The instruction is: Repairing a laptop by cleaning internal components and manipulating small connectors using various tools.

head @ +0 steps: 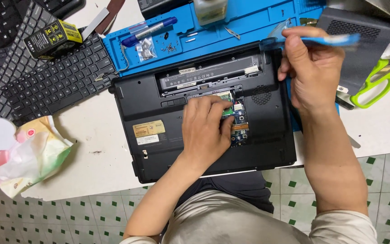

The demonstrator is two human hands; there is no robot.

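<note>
A black laptop (159, 149) lies upside down on the white table, its bottom cover off over a compartment showing a green circuit card (226, 96) and blue board parts. My left hand (206, 131) rests on that compartment, fingertips pinching at the green card. My right hand (310, 68) hovers over the laptop's far right corner, holding a thin blue flat tool (335, 40) that points right. The battery bay (208, 72) near the far edge is open.
A blue work mat (249, 20) with loose screws, a small bag, a marker pen (152, 30) and a bottle lies behind the laptop. Loose keyboards (46, 77) and a yellow-black box sit left. Green-handled scissors (375, 83) and a grey panel are right. A tissue pack (28, 153) lies near-left.
</note>
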